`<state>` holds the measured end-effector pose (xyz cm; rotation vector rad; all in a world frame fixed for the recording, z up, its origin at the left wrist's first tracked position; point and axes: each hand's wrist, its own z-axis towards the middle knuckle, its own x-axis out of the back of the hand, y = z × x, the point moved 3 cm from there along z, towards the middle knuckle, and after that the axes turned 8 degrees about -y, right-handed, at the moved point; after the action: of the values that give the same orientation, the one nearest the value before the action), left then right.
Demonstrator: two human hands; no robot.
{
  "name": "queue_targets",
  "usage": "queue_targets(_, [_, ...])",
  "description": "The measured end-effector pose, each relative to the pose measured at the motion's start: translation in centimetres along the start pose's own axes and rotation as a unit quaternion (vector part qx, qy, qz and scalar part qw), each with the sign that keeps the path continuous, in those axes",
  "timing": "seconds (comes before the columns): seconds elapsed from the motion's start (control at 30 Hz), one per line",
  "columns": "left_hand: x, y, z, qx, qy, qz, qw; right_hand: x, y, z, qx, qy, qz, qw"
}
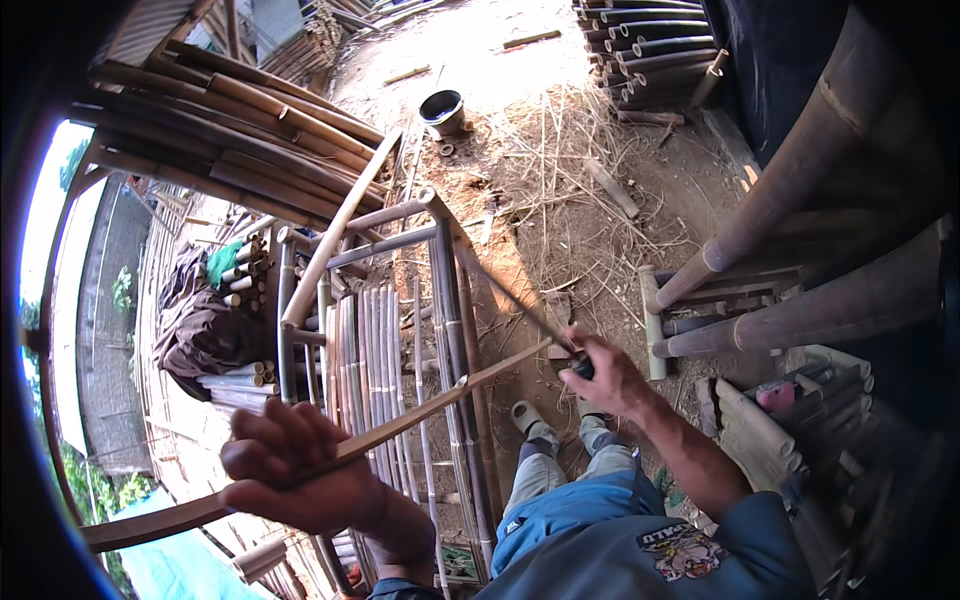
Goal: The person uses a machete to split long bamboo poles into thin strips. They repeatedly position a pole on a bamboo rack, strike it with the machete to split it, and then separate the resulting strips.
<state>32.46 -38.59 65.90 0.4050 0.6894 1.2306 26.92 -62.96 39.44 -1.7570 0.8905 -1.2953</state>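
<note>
My left hand (305, 470) is closed around a long split bamboo strip (425, 410). The strip slants from the lower left up toward my right hand and curves slightly. In my right hand (618, 382) is the black handle of a long-bladed knife (520, 303). Its thin dark blade points up and to the left, away from me. The strip's far end lies close to the blade near the handle; I cannot tell whether they touch. Beneath the strip stands a bamboo bench frame (445, 290) with a slatted seat (375, 350).
Bamboo poles (260, 115) are stacked at the far left, and more (650, 45) at the far right. A black bucket (442, 112) stands ahead among shavings (570, 190). Thick poles (770, 200) slant in at right. A dark cloth (205, 320) covers a pile at left.
</note>
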Motion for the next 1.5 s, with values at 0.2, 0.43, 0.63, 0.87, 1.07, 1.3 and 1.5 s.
queue_targets(0.2, [-2.4,-11.2,-2.3,0.010,-0.118,0.075,0.990,6.0,0.7,-6.9,-0.095,0.149,0.020,0.984])
queue_targets(0.43, [-1.8,-17.6,-2.2,0.049,-0.122,0.072,0.989,2.7,1.2,-5.7,-0.199,0.129,0.081,0.968])
queue_targets(0.63, [-3.0,-17.6,-2.2,0.079,-0.116,0.113,0.984,-0.3,0.5,0.6,-0.107,0.083,0.045,0.990])
queue_targets(0.87, [-3.8,-19.0,-3.7,0.015,-0.054,0.044,0.997,0.5,-5.1,7.0,0.044,0.050,-0.008,0.998])
queue_targets(1.07, [-5.7,-20.1,-3.8,0.006,-0.066,0.049,0.997,-1.6,2.0,9.4,-0.079,0.015,-0.046,0.996])
queue_targets(1.3, [-7.1,-19.2,-4.8,-0.020,-0.036,0.133,0.990,0.3,-2.8,8.5,0.082,0.095,0.041,0.991])
queue_targets(1.5, [-7.0,-19.6,-4.7,0.027,-0.093,0.188,0.977,-1.4,2.3,10.8,-0.045,0.076,-0.028,0.996])
